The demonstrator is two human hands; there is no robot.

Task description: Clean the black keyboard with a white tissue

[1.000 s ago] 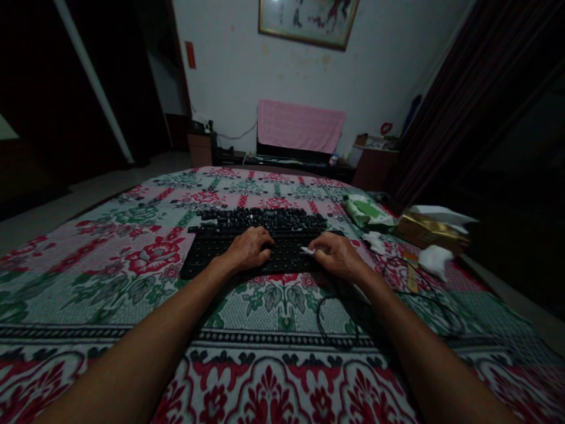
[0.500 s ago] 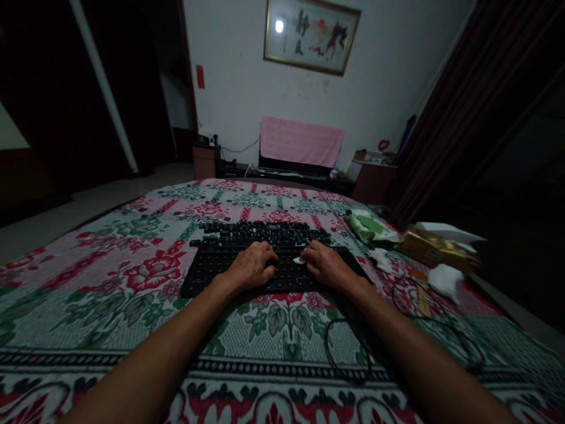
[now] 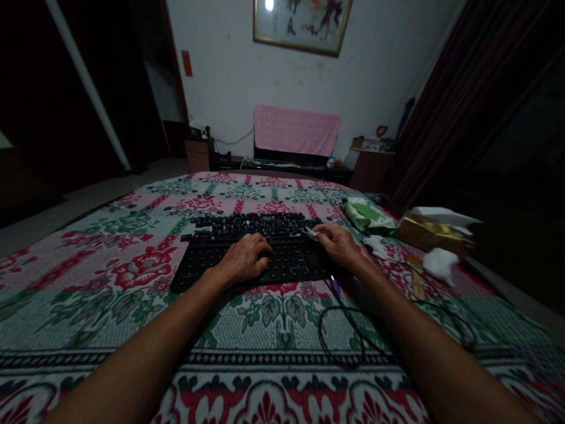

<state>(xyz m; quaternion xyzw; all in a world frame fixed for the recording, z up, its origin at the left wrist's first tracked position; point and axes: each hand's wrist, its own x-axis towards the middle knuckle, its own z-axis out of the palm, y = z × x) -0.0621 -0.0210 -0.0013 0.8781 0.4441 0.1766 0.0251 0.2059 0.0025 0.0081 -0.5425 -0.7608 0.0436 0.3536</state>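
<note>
A black keyboard base [image 3: 203,262], its keycaps off and its round key posts bare, lies on the patterned cloth. My left hand [image 3: 247,254] rests on top of it, left of the middle, thumb apart from the slightly bent fingers. Over the base's upper right part is my right hand [image 3: 339,242], fingers pinched on a small piece of white tissue [image 3: 311,233]. Loose black keycaps [image 3: 256,224] are spread along the base's far edge, close to the tissue.
A black cable [image 3: 321,330] with a purple connector [image 3: 335,288] lies in front. On the right are a green-and-white wipes pack [image 3: 366,215], a gold tissue box [image 3: 432,232], crumpled white tissue [image 3: 440,265] and a flat brush [image 3: 417,284]. A patterned cloth [image 3: 132,318] covers the table.
My right hand has moved up and to the right with the tissue, from the middle of the base to its far right edge. My left hand stays on the base. The view has tilted down slightly.
</note>
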